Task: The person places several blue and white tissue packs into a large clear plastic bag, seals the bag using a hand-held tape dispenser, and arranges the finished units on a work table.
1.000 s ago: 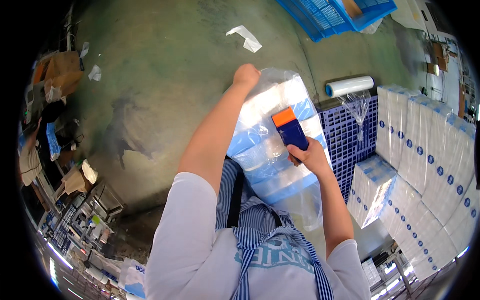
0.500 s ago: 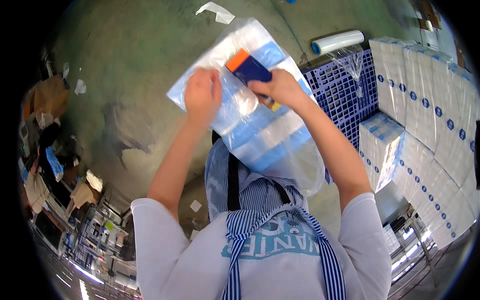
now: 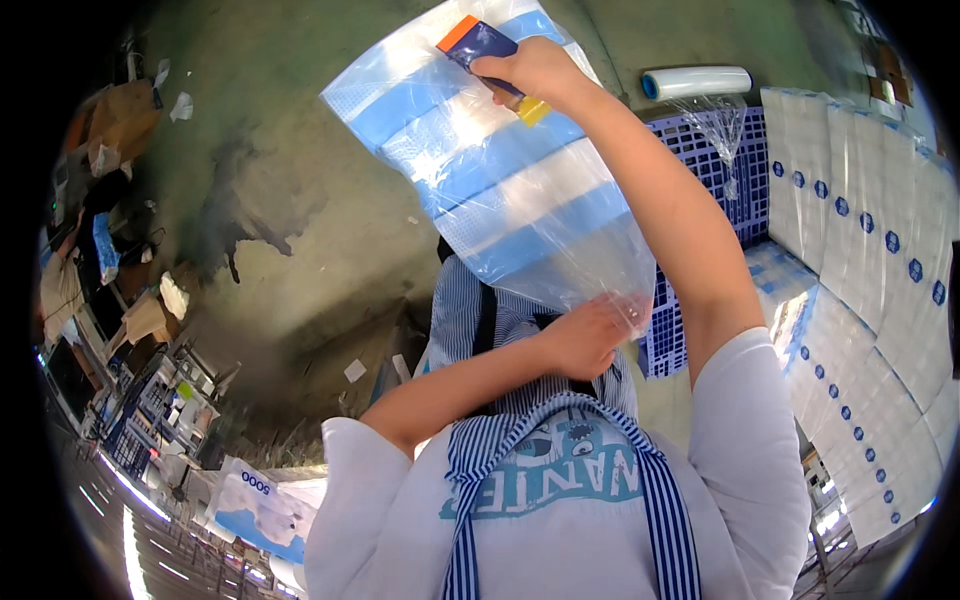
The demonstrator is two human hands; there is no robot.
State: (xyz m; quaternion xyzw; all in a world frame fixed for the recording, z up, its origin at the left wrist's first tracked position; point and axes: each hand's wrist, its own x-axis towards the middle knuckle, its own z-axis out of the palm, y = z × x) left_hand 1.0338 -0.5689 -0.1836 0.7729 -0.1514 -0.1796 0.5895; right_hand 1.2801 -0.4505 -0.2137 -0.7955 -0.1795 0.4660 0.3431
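Right hand is closed around a handheld tool, a dark blue piece with an orange end pointing to the upper left and a yellow part showing below the fingers. That tool is over the upper part of a clear plastic bag; whether it touches the film, I cannot tell. Blue-and-white packs fill the bag in slanting bands, and the bag lies in front of the person, angled from the upper left down to its loose, crumpled end at the lower right. Left hand is at that loose end, its forearm crossing in front of the body and its fingertips among the shiny film; whether they pinch it or only rest against it cannot be made out. The person wears a white shirt and a striped apron. Just right of the bag is a purple lattice panel, with a roll of clear film near its top edge, film trailing down over the lattice. Further right, tall wrapped bundles with dark blue marks stand stacked. Cardboard sits at the far left, beyond the green floor.
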